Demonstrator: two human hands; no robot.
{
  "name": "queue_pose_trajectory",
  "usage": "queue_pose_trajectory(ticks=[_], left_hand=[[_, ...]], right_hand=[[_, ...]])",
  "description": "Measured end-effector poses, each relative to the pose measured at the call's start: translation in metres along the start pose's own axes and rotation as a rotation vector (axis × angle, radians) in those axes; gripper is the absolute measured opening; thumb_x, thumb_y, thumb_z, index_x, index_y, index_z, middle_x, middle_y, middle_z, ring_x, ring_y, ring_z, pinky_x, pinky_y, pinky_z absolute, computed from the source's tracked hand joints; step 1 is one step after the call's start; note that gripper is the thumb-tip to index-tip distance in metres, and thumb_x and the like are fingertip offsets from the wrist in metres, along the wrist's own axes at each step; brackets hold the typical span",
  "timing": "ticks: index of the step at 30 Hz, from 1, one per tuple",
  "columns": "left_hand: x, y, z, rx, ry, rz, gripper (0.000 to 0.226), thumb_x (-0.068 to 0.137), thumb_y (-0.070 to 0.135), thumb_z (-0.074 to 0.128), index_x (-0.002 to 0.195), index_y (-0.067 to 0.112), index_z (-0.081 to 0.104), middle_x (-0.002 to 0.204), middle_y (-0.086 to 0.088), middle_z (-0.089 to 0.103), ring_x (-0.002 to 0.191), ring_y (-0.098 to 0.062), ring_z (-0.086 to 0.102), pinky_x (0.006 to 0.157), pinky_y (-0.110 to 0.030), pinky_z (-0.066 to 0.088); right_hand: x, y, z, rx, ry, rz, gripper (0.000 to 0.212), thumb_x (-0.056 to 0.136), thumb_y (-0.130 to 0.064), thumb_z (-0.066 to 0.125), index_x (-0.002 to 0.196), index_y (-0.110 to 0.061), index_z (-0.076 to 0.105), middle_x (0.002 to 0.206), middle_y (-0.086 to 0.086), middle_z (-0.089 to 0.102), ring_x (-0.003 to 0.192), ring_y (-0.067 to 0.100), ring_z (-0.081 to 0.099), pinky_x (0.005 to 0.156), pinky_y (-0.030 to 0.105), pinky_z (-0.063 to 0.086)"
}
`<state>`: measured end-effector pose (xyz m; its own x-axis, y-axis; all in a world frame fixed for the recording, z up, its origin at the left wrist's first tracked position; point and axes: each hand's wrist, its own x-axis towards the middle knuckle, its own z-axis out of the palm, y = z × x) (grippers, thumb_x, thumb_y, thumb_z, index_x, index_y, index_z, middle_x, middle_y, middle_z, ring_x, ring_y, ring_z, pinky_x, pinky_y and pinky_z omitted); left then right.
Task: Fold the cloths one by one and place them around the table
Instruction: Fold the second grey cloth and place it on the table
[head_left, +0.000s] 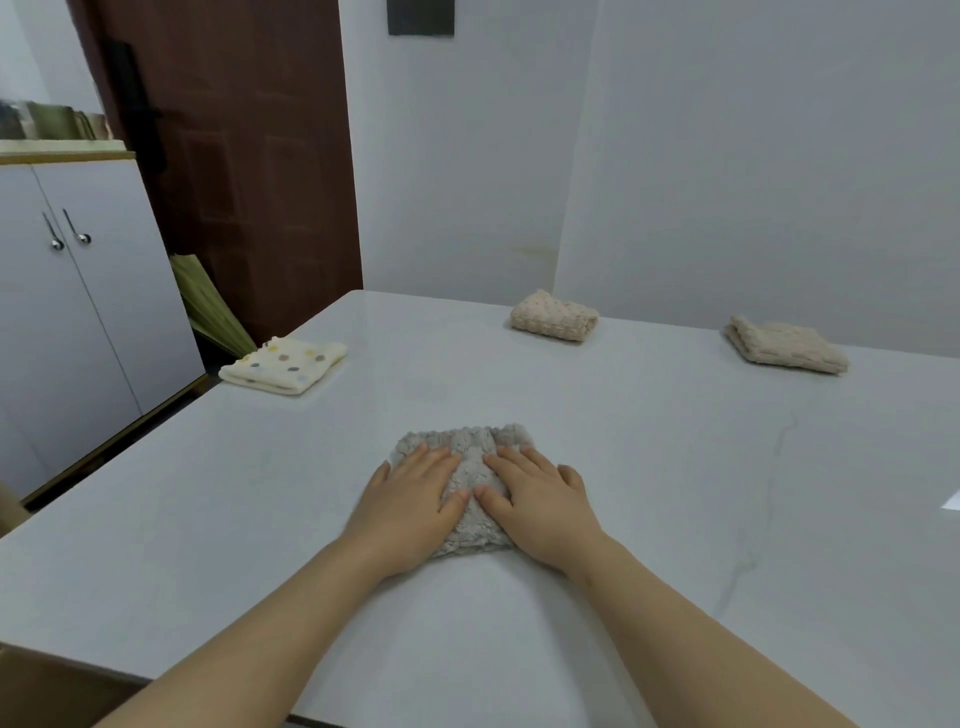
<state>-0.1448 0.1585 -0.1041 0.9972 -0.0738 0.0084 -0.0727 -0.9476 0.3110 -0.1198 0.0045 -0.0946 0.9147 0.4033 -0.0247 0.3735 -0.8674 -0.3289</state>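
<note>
Low in the centre of the frame, both hands I steer lie flat on a fluffy grey cloth (469, 441) near the front of the pale bench (675, 519). My left hand (415, 499) covers its left half and my right hand (537, 499) its right half, thumbs almost meeting over the middle. Each grip is spread wide, fingers straight, pressing down and pinching nothing.

I judge the cloth already folded into a small pad, and this press to be the flattening before it goes to its spot. It looks light, thick and limp, likely to spring open or sag if lifted by one corner. I would pinch the stacked layers at both far corners, or slide fingers under the two sides.

Farther back, at the left edge of the bench, rests a folded cream cloth (283, 365) with coloured dots. Along the far edge sit a folded beige cloth (554, 315) right of centre and a second beige cloth (786, 345) toward the right, well apart.
</note>
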Motion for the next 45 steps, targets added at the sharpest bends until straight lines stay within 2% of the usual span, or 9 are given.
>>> queue_pose_trajectory(ticks=[3, 6, 10, 18, 25, 29, 36, 41, 45], left_hand=[[-0.004, 0.001, 0.004, -0.033, 0.058, 0.009, 0.051, 0.097, 0.043, 0.023, 0.146, 0.027, 0.02, 0.156, 0.01, 0.016, 0.145, -0.008, 0.004, 0.117, -0.034, 0.007], [-0.01, -0.001, 0.005, -0.104, 0.223, -0.048, 0.07, 0.077, 0.056, 0.011, 0.138, 0.033, 0.037, 0.15, 0.009, 0.03, 0.141, -0.011, 0.019, 0.113, -0.032, 0.018], [-0.008, -0.006, 0.003, -0.195, 0.312, -0.221, 0.048, 0.086, 0.051, 0.044, 0.131, 0.035, 0.046, 0.139, 0.006, 0.045, 0.128, -0.018, 0.039, 0.106, -0.034, 0.03], [-0.005, -0.006, -0.006, -0.414, 0.34, -0.384, 0.067, 0.071, 0.045, 0.072, 0.128, 0.017, 0.048, 0.12, -0.003, 0.057, 0.116, -0.023, 0.048, 0.099, -0.036, 0.041], [-0.01, 0.014, -0.037, -0.521, 0.022, -0.63, 0.065, 0.074, 0.038, 0.073, 0.122, 0.009, 0.039, 0.106, -0.003, 0.053, 0.092, -0.018, 0.05, 0.075, -0.026, 0.039], [-0.014, 0.015, -0.055, -0.634, -0.212, -0.726, 0.052, 0.07, 0.034, 0.078, 0.108, 0.01, 0.05, 0.103, -0.002, 0.058, 0.092, -0.019, 0.056, 0.078, -0.03, 0.046], [-0.044, 0.027, -0.057, -0.838, -0.351, -0.706, 0.046, 0.079, 0.029, 0.072, 0.115, 0.01, 0.053, 0.108, -0.002, 0.06, 0.1, -0.02, 0.059, 0.089, -0.032, 0.051], [-0.075, 0.048, -0.046, -0.844, -0.318, -0.646, 0.014, 0.088, 0.025, 0.061, 0.088, 0.018, 0.049, 0.076, 0.008, 0.05, 0.067, -0.003, 0.05, 0.048, -0.008, 0.039], [-0.083, 0.051, -0.041, -0.794, -0.294, -0.608, 0.013, 0.086, 0.029, 0.063, 0.088, 0.023, 0.052, 0.081, 0.007, 0.057, 0.076, -0.009, 0.057, 0.064, -0.021, 0.048]], right_hand=[[-0.005, 0.002, 0.003, 0.116, 0.083, -0.019, 0.047, 0.097, -0.043, 0.031, 0.141, -0.027, 0.036, 0.153, -0.01, 0.027, 0.143, 0.009, 0.014, 0.114, 0.035, 0.009], [-0.006, 0.007, 0.006, 0.325, 0.34, -0.018, 0.035, 0.093, -0.037, 0.039, 0.116, -0.022, 0.061, 0.126, -0.006, 0.058, 0.122, 0.017, 0.047, 0.101, 0.033, 0.036], [-0.004, 0.012, 0.008, 0.384, 0.42, 0.164, 0.036, 0.09, -0.026, 0.046, 0.123, -0.016, 0.054, 0.121, 0.001, 0.059, 0.114, 0.023, 0.05, 0.098, 0.035, 0.039], [0.003, 0.014, 0.008, 0.448, 0.391, 0.23, 0.038, 0.084, -0.028, 0.05, 0.121, -0.016, 0.05, 0.104, 0.001, 0.063, 0.1, 0.023, 0.057, 0.089, 0.041, 0.045], [-0.009, 0.008, -0.012, 0.404, 0.153, 0.254, 0.043, 0.089, -0.034, 0.051, 0.128, -0.017, 0.046, 0.092, 0.001, 0.064, 0.092, 0.024, 0.058, 0.087, 0.036, 0.041], [-0.029, 0.005, -0.032, 0.472, -0.009, 0.329, 0.044, 0.087, -0.036, 0.056, 0.126, -0.017, 0.048, 0.09, -0.002, 0.06, 0.093, 0.021, 0.059, 0.087, 0.033, 0.045], [-0.074, 0.004, -0.044, 0.632, -0.143, 0.447, 0.044, 0.087, -0.032, 0.059, 0.125, -0.015, 0.048, 0.093, -0.005, 0.058, 0.091, 0.016, 0.058, 0.082, 0.03, 0.048], [-0.104, 0.012, -0.046, 0.73, -0.167, 0.489, 0.043, 0.087, -0.029, 0.058, 0.126, -0.015, 0.046, 0.085, -0.015, 0.052, 0.091, 0.015, 0.057, 0.082, 0.028, 0.047], [-0.118, 0.017, -0.048, 0.765, -0.16, 0.496, 0.043, 0.087, -0.03, 0.059, 0.126, -0.018, 0.045, 0.088, -0.014, 0.055, 0.095, 0.015, 0.059, 0.083, 0.028, 0.048]])
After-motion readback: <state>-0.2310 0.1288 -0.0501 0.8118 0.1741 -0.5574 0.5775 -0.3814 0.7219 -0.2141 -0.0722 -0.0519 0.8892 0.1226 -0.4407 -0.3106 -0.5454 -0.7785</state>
